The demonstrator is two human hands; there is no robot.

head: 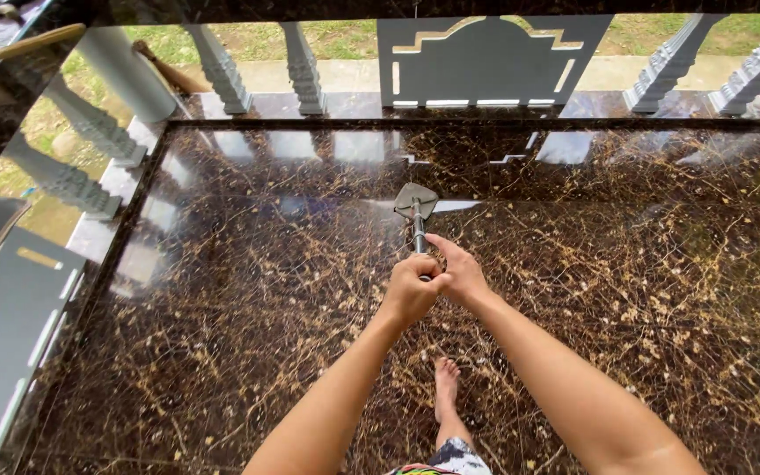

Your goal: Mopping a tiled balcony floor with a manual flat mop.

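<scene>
On the glossy brown marble floor (617, 290), left hand (411, 290) and right hand (461, 274) both grip the mop handle (419, 234).

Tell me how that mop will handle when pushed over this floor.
The mop probably glides easily: the marble floor looks glossy, perhaps wet. Its metal pole seems stiff, gripped by the left hand and right hand.

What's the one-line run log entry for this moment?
left hand: grips pole | right hand: grips pole | flat mop head: on marble floor
</scene>
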